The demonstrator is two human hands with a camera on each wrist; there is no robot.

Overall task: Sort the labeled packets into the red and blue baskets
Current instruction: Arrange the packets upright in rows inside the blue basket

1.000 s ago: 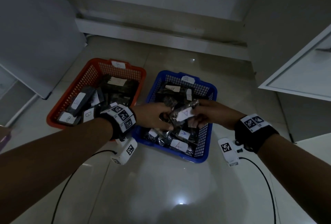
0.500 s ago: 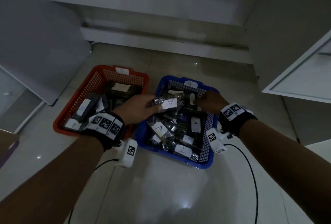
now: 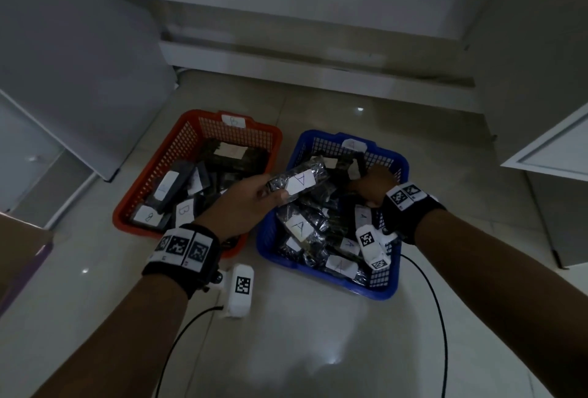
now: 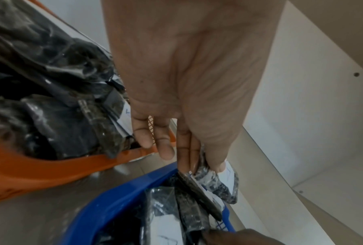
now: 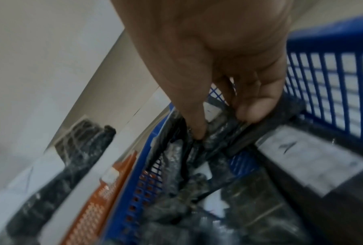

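My left hand (image 3: 270, 191) pinches a dark plastic packet with a white "A" label (image 3: 300, 179) and holds it above the left side of the blue basket (image 3: 402, 156). In the left wrist view the thumb and fingers (image 4: 197, 159) clamp the "A" packet (image 4: 220, 182) at one end. My right hand (image 3: 370, 183) reaches into the blue basket's far right part. There its fingertips (image 5: 247, 114) pinch a dark packet (image 5: 266, 132) lying among several "A" packets. The red basket (image 3: 152, 175) on the left holds several "B" packets.
Both baskets sit side by side on a glossy tiled floor (image 3: 302, 350). A white cabinet door (image 3: 547, 149) juts in at the right, a white panel (image 3: 79, 79) stands at the left, and a cardboard box (image 3: 19, 245) is at the left edge. Black cables trail from both wrists.
The "A" packet passed from both hands to my left hand alone, which raised it over the blue basket. My right hand let go and went to the basket's far right part.
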